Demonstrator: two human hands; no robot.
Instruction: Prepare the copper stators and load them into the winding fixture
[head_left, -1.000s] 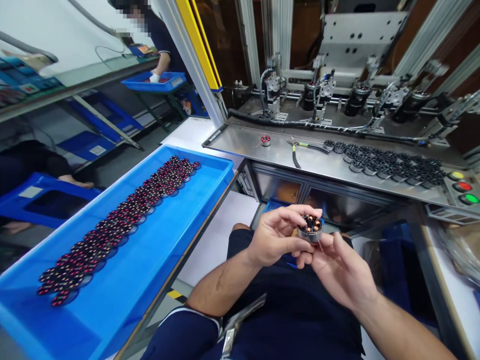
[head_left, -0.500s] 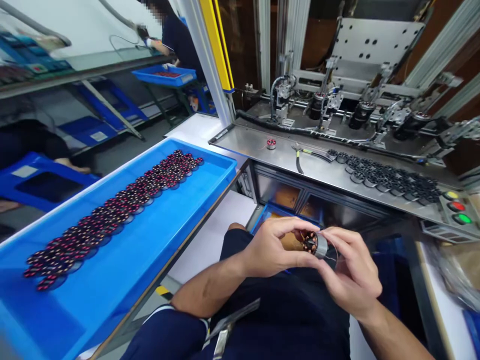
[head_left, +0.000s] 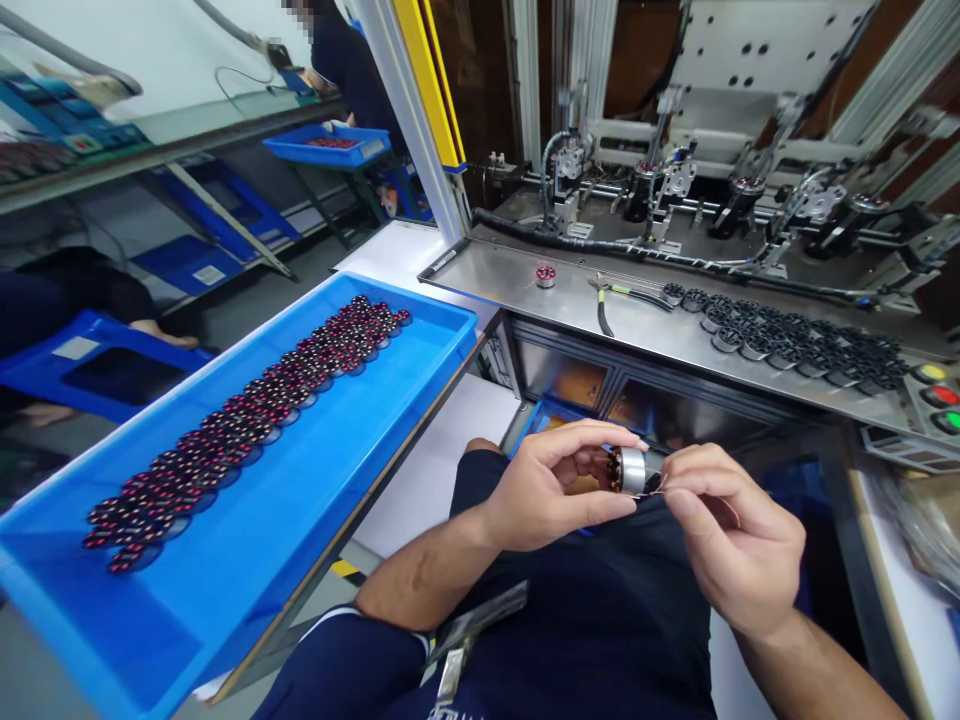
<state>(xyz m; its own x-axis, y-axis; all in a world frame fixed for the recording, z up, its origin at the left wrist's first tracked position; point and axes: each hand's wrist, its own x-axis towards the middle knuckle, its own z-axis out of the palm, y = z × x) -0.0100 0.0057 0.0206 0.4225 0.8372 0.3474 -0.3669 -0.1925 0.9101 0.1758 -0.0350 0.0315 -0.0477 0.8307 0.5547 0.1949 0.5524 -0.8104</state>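
Just right of the lower middle of the frame, the left hand grips a stator between thumb and fingers, its coiled face tipped to the left. The right hand, just beside it, pinches a thin wire between thumb and fingers. Above, on a metal ledge, lie a red-wound stator, pliers and, towards the right edge, black cores. At left, a blue tray holds rows of wound stators. A co-worker stands upper left.
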